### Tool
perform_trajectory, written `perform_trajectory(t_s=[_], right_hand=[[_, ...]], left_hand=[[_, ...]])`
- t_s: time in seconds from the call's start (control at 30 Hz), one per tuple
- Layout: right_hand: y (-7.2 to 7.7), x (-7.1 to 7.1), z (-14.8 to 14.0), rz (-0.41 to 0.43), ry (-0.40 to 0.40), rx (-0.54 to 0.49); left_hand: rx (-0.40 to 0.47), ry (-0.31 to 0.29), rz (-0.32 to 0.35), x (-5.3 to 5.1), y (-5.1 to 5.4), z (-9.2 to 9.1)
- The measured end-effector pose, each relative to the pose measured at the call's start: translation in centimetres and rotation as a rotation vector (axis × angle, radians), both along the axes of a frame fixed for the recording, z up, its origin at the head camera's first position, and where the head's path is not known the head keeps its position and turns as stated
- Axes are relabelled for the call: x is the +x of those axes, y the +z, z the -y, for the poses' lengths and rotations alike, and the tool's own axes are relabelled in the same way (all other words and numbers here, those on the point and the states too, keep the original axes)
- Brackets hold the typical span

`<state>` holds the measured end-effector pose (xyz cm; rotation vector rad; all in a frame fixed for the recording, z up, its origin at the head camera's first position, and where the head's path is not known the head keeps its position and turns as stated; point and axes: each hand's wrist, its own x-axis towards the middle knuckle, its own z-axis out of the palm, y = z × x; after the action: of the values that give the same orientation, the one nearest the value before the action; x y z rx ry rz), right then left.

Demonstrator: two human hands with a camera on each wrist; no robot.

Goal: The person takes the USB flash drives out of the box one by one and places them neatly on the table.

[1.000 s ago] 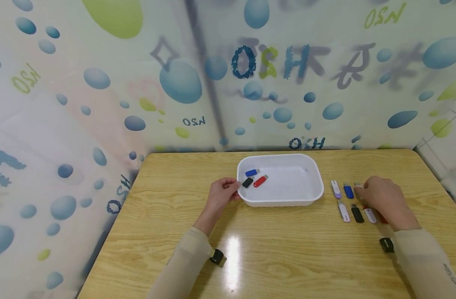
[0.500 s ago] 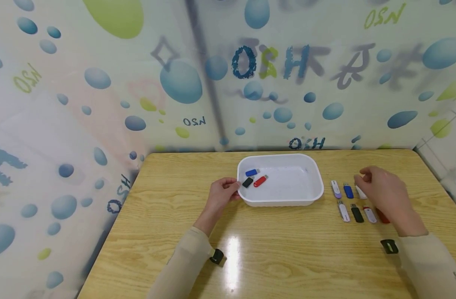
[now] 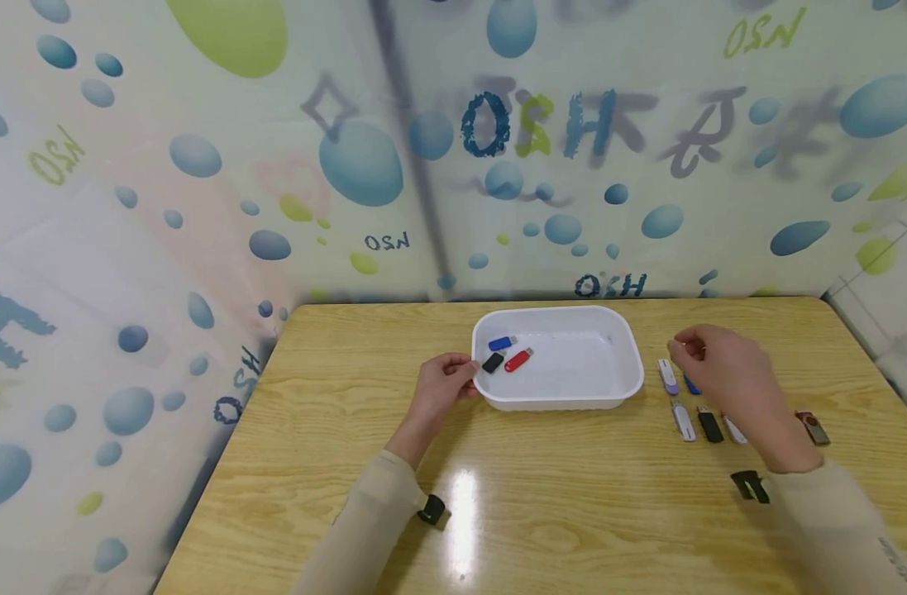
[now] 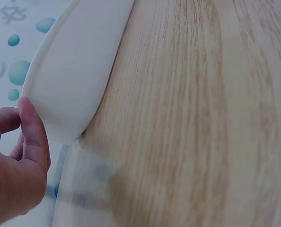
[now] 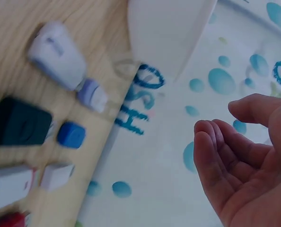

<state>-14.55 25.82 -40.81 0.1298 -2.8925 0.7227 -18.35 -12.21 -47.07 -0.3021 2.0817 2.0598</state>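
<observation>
My left hand [image 3: 441,384] holds the left end of a white plastic tray [image 3: 557,405], with the thumb on its rim in the left wrist view. Inside the tray's left part lie a blue USB stick [image 3: 501,343], a black one [image 3: 493,362] and a red one [image 3: 518,359]. Above the table, right of the tray, hovers my right hand [image 3: 732,376]. In the right wrist view its thumb stands apart from the bent fingers and nothing is between them. Beneath it are a white and purple USB stick [image 3: 668,377] and a blue one [image 5: 71,135], partly hidden in the head view.
Near the right hand, a white stick [image 3: 684,421], a black stick [image 3: 709,425] and a brown and silver one [image 3: 813,427] lie on the wooden table [image 3: 572,496]. Another white stick [image 5: 57,176] and a red one [image 5: 10,220] show in the right wrist view. A patterned sheet [image 3: 438,207] rises behind.
My right hand has lifted off the upper row of sticks and moved left toward the tray, uncovering the brown and silver stick. The left hand and tray have stayed in place.
</observation>
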Motion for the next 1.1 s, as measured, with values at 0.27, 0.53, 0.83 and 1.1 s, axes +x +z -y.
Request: perform_trajectory(t_s=[0.27, 0.53, 0.83, 1.1], right_hand=[[1.1, -0.5, 3.0, -0.002, 0.052, -0.006], [1.4, -1.2, 6.1, 0.023, 0.144, 0.013], [1.1, -2.2, 10.2, 0.050, 0.223, 0.047], [0.4, -3.5, 13.1, 0.150, 0.249, 0.069]], left_hand=[[-0.009, 0.001, 0.001, 0.0, 0.1, 0.0], [-0.014, -0.009, 0.005, -0.1, 0.1, 0.1], [-0.014, -0.018, -0.004, 0.0, 0.0, 0.1], [-0.001, -0.014, -0.004, -0.1, 0.0, 0.1]])
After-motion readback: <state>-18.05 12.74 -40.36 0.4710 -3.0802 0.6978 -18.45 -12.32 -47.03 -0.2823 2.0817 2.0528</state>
